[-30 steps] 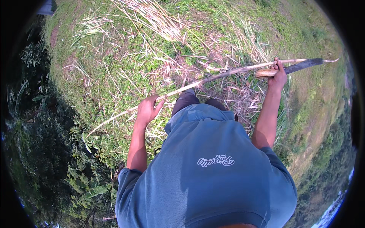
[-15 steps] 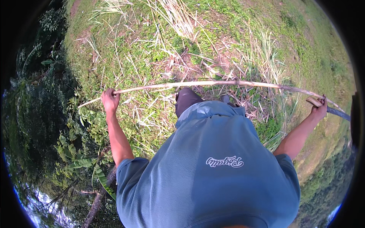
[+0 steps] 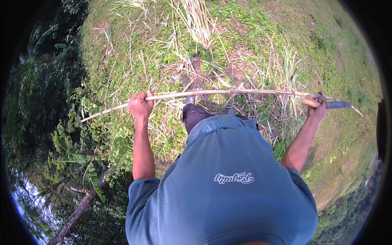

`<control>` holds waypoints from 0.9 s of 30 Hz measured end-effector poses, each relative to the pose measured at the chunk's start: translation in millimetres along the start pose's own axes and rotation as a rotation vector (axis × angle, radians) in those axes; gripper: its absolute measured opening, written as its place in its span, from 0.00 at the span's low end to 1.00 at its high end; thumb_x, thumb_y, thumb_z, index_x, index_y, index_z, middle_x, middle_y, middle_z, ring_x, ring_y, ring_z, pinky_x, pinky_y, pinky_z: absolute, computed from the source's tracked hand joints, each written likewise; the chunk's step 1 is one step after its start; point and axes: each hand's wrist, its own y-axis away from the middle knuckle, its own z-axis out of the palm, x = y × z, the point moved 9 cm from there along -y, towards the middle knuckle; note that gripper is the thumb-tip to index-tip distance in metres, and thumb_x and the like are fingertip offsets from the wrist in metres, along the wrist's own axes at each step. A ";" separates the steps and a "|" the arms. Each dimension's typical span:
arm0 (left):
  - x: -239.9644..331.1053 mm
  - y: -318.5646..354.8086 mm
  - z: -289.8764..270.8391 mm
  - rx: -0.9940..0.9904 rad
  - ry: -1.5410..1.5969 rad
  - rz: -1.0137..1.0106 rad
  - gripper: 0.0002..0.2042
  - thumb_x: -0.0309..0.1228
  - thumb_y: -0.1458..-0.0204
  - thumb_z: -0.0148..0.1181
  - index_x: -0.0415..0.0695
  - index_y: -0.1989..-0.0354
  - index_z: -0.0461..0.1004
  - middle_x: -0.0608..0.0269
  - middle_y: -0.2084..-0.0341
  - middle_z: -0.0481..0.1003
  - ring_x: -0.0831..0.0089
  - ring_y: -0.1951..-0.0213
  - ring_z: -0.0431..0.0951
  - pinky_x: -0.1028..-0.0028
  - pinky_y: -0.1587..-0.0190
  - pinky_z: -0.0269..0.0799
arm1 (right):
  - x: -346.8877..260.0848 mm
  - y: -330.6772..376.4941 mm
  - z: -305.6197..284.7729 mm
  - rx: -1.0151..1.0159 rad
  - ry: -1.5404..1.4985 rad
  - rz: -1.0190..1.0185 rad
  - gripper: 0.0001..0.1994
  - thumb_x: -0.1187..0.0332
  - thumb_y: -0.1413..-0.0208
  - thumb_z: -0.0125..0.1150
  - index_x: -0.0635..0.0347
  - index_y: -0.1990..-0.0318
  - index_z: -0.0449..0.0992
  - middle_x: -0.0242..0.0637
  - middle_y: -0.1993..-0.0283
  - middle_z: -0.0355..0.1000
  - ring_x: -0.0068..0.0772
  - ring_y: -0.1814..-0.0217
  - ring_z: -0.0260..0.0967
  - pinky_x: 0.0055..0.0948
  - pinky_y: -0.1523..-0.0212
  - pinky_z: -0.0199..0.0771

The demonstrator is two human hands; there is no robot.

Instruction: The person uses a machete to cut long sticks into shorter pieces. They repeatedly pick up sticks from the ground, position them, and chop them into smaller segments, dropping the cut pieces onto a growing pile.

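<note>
A long, pale dry stalk (image 3: 212, 92) stretches across in front of my body at about thigh height, its thin end poking out beyond my left hand (image 3: 141, 104). That hand is closed round the stalk, thumb raised along it. At the other end my right hand (image 3: 319, 107) is closed on the light wooden handle (image 3: 309, 101) of a machete, whose dark blade (image 3: 338, 105) points out to the right. The stalk runs into the same right grip, and a tip shows past the blade. How the fingers divide between the two is hard to see.
A bundle of cut dry stalks (image 3: 197, 22) lies on the grass ahead. Loose stalk pieces and husks litter the ground round my feet. Tall dry grass leaves (image 3: 289, 67) are at the right. Dark bushes (image 3: 36, 106) and a leaning trunk (image 3: 75, 214) border the left.
Both hands have moved inward, closer together along the stalk. My right hand has come left and slightly up with the machete, and more stalk sticks out past my left hand.
</note>
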 end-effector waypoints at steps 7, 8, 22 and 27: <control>52.0 48.7 51.9 -0.112 -0.102 -0.094 0.27 0.49 0.45 0.54 0.49 0.94 0.64 0.69 0.97 0.59 0.75 0.93 0.52 0.69 0.86 0.49 | 104.1 65.4 90.1 0.031 -0.142 -0.014 0.07 0.82 0.43 0.50 0.63 0.60 0.60 0.54 0.56 0.73 0.21 0.75 0.64 0.23 0.74 0.72; 45.2 51.7 55.3 -0.130 -0.097 -0.128 0.27 0.50 0.45 0.54 0.49 0.94 0.65 0.70 0.97 0.58 0.75 0.92 0.51 0.69 0.86 0.48 | 111.7 73.5 96.5 0.019 -0.122 -0.001 0.08 0.82 0.43 0.49 0.61 0.61 0.58 0.56 0.55 0.73 0.22 0.74 0.65 0.23 0.73 0.72; 155.6 42.5 55.7 -0.503 0.403 -0.050 0.13 0.40 0.48 0.62 0.42 0.72 0.73 0.55 0.84 0.73 0.58 0.82 0.74 0.64 0.77 0.66 | 177.7 127.3 168.5 -0.259 -0.041 0.140 0.09 0.83 0.46 0.54 0.59 0.66 0.62 0.54 0.57 0.75 0.24 0.73 0.68 0.25 0.69 0.74; 205.7 35.7 59.1 -0.427 0.490 -0.118 0.13 0.41 0.47 0.61 0.43 0.70 0.74 0.56 0.83 0.74 0.60 0.82 0.74 0.65 0.78 0.66 | 214.2 181.4 180.7 -0.385 0.179 0.394 0.04 0.76 0.44 0.57 0.62 0.67 0.68 0.46 0.62 0.77 0.21 0.76 0.67 0.21 0.73 0.71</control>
